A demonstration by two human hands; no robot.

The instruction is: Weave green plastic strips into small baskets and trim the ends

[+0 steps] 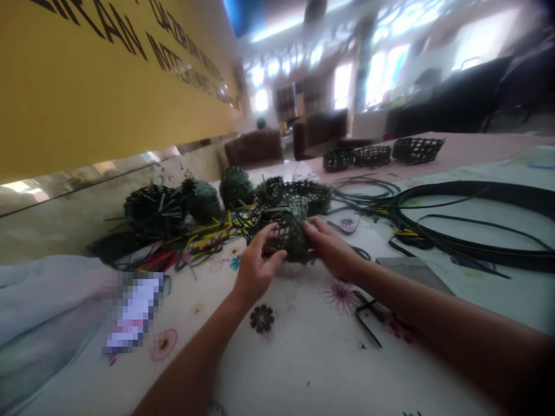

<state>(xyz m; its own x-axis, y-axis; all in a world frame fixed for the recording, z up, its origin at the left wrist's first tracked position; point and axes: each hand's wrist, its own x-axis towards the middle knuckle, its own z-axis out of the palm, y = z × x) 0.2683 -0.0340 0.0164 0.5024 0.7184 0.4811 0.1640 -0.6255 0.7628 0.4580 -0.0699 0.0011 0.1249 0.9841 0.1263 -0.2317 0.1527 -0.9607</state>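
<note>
A small dark green woven basket (295, 240) is held between my two hands just above the flowered tablecloth (299, 329). My left hand (258, 260) grips its left side, thumb and fingers curled at the open lattice. On the right side, my right hand (327, 245) closes on the basket's wall, its far fingers partly hidden. Loose strip ends stick out at the basket's top and left. Right behind it lies another dark lattice basket (318, 193), and more woven baskets (236, 188) stand to the left of that.
Large coils of dark strapping (459, 260) lie at the right. Yellow strips (208, 237) are heaped left of centre. Short dark strips (368, 323) lie near my right forearm. Finished-looking baskets (418, 150) stand farther back. A whitish plastic bag (47, 312) fills the left front.
</note>
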